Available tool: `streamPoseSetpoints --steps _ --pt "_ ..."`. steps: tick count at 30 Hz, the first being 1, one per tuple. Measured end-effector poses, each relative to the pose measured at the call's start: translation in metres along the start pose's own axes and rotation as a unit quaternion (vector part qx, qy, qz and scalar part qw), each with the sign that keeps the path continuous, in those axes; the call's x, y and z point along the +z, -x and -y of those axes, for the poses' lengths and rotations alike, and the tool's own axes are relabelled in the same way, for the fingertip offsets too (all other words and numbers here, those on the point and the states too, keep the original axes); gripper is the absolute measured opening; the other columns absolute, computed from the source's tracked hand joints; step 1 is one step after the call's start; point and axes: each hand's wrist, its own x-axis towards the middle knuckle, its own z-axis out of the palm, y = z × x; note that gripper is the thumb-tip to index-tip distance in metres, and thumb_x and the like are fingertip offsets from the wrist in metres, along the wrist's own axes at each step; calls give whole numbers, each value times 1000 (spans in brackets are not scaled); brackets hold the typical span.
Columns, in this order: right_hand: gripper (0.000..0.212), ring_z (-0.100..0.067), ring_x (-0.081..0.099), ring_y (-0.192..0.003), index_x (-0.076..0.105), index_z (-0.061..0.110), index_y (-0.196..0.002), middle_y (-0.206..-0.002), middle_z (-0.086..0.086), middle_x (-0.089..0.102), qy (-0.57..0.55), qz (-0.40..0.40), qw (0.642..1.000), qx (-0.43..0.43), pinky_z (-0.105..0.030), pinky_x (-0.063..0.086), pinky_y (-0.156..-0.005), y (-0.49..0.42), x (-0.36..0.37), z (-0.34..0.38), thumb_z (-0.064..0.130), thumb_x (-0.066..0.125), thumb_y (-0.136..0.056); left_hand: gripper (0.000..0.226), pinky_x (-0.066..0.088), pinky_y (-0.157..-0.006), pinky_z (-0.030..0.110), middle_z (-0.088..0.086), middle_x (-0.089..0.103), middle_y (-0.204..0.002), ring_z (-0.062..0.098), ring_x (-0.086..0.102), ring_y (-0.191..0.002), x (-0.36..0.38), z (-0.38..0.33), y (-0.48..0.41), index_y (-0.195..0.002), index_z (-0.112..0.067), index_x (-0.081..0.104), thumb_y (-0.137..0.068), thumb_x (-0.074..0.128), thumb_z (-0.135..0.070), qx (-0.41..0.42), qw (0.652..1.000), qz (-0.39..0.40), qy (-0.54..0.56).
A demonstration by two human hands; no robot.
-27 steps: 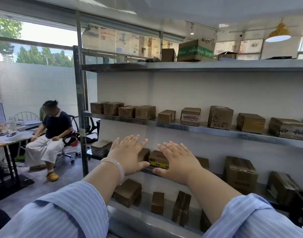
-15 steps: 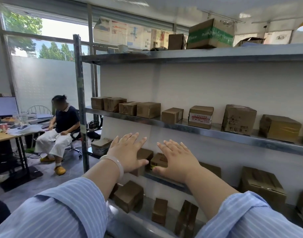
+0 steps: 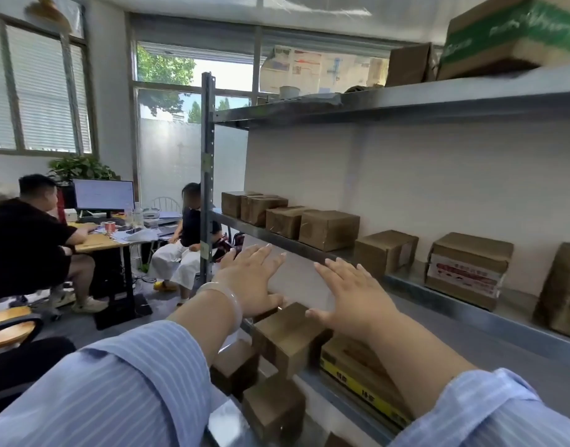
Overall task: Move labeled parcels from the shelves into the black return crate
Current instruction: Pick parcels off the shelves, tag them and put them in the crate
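Both my hands are stretched out flat in front of the metal shelf rack (image 3: pixel 277 235), fingers straight, holding nothing. My left hand (image 3: pixel 251 279), with a pale bangle on the wrist, hovers just above and left of a plain brown parcel (image 3: pixel 287 333) on the lower shelf. My right hand (image 3: pixel 351 295) floats above the right side of that parcel. A parcel with a yellow label strip (image 3: pixel 361 375) lies under my right forearm. On the middle shelf sit several brown parcels (image 3: pixel 329 229), one with a red-and-white label (image 3: pixel 467 269). No black crate is in view.
More small boxes (image 3: pixel 270 411) lie on the lowest shelf. The top shelf carries a green-printed carton (image 3: pixel 509 33). Left of the rack's upright post (image 3: pixel 207 175), two people sit at a desk (image 3: pixel 96 241) with a monitor. A chair (image 3: pixel 9 327) stands at the near left.
The view has swung left and moved closer to the rack. Both hands stay flat and empty, now over the plain brown parcel on the lower shelf. A second seated person has come into view.
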Motion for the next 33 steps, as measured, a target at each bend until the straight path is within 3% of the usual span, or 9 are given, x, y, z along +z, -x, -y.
streamPoseSetpoints --steps 8,19,25,33 --pt "86 -15 -1 -151 6 34 -155 -164 8 5 -3 -21 998 -54 -39 -6 -118 -130 33 34 67 49 -88 87 4 -121 53 -7 1 -165 21 -1 -152 32 103 -84 -155 -40 3 -85 43 -73 -60 998 -10 -1" --pt "81 -14 4 -150 11 27 -156 -163 2 11 -26 -83 994 -70 -39 0 -121 -339 39 102 64 45 -91 84 6 -122 49 -7 -1 -165 17 -3 -152 48 255 -215 -154 -42 0 -87 39 -74 -45 998 -40 4" --pt "77 -20 19 -147 22 23 -153 -160 -3 25 6 -135 990 -38 -41 12 -120 -430 43 99 59 48 -90 84 3 -122 46 -7 -3 -165 17 -5 -152 71 313 -281 -154 -42 -2 -88 39 -73 -42 999 -30 13" --pt "73 -17 21 -147 25 25 -153 -159 1 27 10 -115 993 9 -42 15 -121 -531 63 80 58 47 -91 80 8 -122 47 -6 4 -165 21 3 -152 107 354 -381 -155 -39 5 -90 40 -70 -14 999 -30 16"
